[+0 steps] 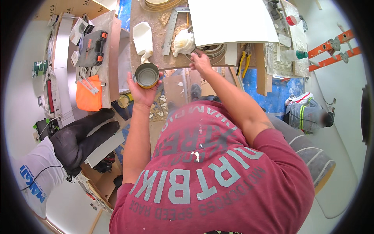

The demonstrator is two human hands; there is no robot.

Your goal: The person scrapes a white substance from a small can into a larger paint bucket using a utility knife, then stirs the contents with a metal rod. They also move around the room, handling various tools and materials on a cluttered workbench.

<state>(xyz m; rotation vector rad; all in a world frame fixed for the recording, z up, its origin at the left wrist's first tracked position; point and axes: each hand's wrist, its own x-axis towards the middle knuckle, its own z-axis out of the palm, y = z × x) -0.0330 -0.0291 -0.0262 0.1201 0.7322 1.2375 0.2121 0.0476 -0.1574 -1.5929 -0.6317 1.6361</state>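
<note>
Cradling an open can (147, 76) at the near edge of the worktop (157, 39), the left hand (134, 86) wraps its fingers around the round wall. The right hand (201, 64) reaches over that edge with bent fingers, beside a crumpled white bundle (183, 42); I cannot tell whether it grips anything thin there.

As far as things show, the can is uncovered and in hand, yet no finished result appears, so the work seems at an early or middle point; how much remains is unclear.

The can's inside is smooth, grey and ringed. Near it lies a pale, rounded jug (142, 35), its narrow end toward the can. A flat metal square (170, 33), a glossy white panel (233, 21) and looped thin strips (218, 54) share the dusty brown surface.
</note>
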